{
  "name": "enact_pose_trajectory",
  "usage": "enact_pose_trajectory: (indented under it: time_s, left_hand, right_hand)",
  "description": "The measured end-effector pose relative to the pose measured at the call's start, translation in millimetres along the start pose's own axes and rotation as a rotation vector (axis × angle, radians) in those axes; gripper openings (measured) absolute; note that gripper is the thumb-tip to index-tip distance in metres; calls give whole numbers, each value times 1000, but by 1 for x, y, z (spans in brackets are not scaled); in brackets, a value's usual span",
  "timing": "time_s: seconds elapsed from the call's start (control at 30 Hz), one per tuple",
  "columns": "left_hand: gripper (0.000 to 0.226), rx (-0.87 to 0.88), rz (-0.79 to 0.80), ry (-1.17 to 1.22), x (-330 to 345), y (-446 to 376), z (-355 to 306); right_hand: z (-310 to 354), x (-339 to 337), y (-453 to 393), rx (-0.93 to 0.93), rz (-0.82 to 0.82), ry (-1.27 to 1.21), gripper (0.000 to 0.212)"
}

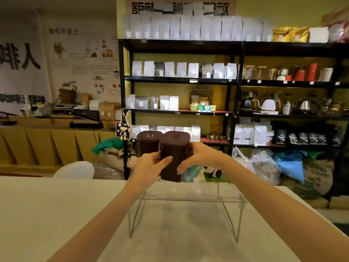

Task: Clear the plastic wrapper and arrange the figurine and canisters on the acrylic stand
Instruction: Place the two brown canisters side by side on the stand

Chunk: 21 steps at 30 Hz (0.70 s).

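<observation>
Nearest the camera, wide bare room is offered by the pale table (47, 214), its surface left open on both sides of the two forearms. On it stands the clear acrylic stand (188, 197), its thin legs planted well in from the table's near edge and its flat top reaching back toward the far edge; the right-hand legs are set close to the table's slanting right border.

Above the rear of the stand, the front canister (174, 156), dark brown with a square lid, is gripped from both sides. The left hand (151, 165) is wrapped round its left face, thumb laid across the front, fingers curled shut on it. The right hand (200, 156) is pressed against its right face, fingers closed round the back. Whether its base is touching the stand's top cannot be told. A second canister (148, 143) is seen just behind and left, touching or nearly touching the first.

Just beyond the stand's back edge, under the right wrist, the black-and-white figurine (213, 172) is glimpsed on a green base.

Farther off, the view is closed by black shelving (234, 80) stacked with white bags.
</observation>
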State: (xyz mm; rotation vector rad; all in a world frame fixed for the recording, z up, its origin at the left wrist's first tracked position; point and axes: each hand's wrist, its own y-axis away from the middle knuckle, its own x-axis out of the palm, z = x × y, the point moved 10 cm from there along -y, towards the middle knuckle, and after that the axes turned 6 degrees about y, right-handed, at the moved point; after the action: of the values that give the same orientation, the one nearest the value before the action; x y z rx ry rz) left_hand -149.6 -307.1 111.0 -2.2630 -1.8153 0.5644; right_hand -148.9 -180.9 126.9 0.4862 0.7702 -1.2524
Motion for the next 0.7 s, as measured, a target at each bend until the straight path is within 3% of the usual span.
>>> enact_pose_trajectory:
  time_s: [0.23,0.47,0.7]
  left_hand:
    - [28,-13,-31,-42,2,-6,10]
    - [31,-18,-25,-122,6,-16,14]
    - [31,82,-73,-509,8,-27,2]
  right_hand:
    - [-10,1,-18,50,48,107,65]
    - [-21,-3,-28,76,70,127,63]
    - [-27,-8,-33,79,38,87,53]
